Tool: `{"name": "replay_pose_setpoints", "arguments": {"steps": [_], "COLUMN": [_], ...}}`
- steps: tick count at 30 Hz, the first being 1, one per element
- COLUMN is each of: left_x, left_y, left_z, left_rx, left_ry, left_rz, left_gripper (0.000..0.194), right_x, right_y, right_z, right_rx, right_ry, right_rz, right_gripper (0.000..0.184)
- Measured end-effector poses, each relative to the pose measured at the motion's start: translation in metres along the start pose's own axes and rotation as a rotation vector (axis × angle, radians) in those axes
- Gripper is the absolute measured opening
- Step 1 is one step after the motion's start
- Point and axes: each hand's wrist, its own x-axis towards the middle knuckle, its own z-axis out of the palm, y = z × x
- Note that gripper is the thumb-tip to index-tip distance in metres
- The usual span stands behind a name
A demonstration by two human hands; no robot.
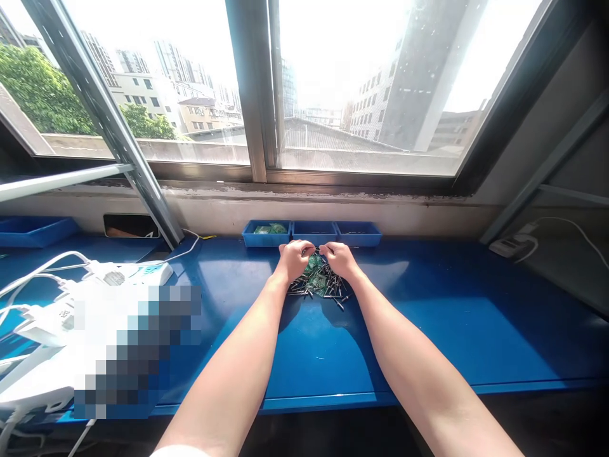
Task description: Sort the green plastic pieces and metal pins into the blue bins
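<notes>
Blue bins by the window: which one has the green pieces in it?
The leftmost of the three blue bins, at the end of the row, holds the green pieces; the middle bin and right bin show no green.

The left forearm and right forearm are bare and reach in from the bottom of the view, converging toward the middle. The left hand and right hand sit just beside each other, palms down and knuckles up. Their fingers curl downward, with the left fingertips almost meeting the right fingertips.
</notes>
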Motion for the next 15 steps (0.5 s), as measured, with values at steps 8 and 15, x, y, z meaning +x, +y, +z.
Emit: {"name": "replay_pose_setpoints", "arguments": {"steps": [8, 15], "left_x": [0.0006, 0.0003], "left_y": [0.0041, 0.0053], "left_z": [-0.0039, -0.0030], "left_rx": [0.107, 0.067], "left_ry": [0.011, 0.046], "left_rz": [-0.131, -0.136], "left_gripper": [0.024, 0.024], "right_x": [-0.0016, -0.0016], "right_y": [-0.0066, -0.0042], "right_z": [0.0046, 0.0006], "right_rx": [0.366, 0.559], "right_ry": [0.006, 0.040], "right_rz": [0.033, 0.103], "right_gripper": [0.032, 0.039]}}
